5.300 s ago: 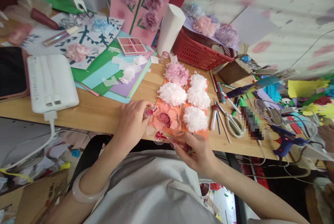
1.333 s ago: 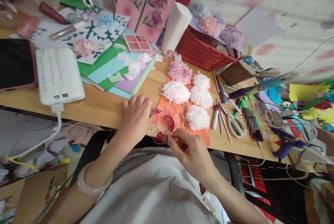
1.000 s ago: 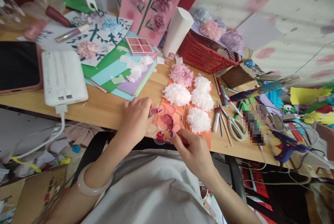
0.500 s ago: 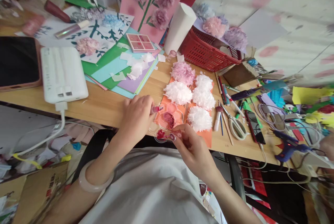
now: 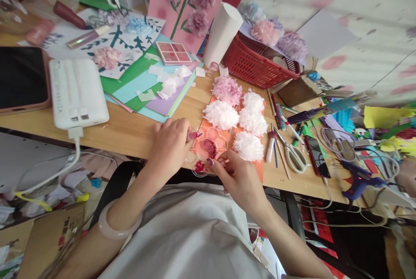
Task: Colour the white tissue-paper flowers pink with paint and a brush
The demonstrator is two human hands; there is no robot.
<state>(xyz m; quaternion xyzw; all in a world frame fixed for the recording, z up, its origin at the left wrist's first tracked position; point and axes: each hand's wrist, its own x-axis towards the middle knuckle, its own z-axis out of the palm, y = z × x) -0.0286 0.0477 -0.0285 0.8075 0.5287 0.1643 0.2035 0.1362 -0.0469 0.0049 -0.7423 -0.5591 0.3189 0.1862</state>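
A clear flower-shaped paint palette point(image 5: 221, 140) sits at the table's front edge, partly over orange paper point(image 5: 259, 170). Dark pink colour lies in its round middle well, and more red is in a well near the front. My left hand point(image 5: 173, 142) grips the palette's left rim with closed fingers. Over the palette's lower right side, my right hand point(image 5: 240, 175) is closed in a pinch; what its fingertips hold, if anything, is too small to make out. Just behind are white fluffy paper flowers point(image 5: 221, 115) and a pink-tinted paper flower point(image 5: 227, 90).
Right of the flowers lie scissors point(image 5: 295, 157), brushes, pens, a phone point(image 5: 316, 157) and a blue glue gun point(image 5: 360, 181) with cables. A red basket point(image 5: 260, 64) and a white paper roll point(image 5: 223, 34) stand behind. Coloured paper point(image 5: 130, 92) and a power bank point(image 5: 78, 92) are at left.
My right hand has shifted slightly left and turned a little at the palette's front wells. My left hand stays on the rim.
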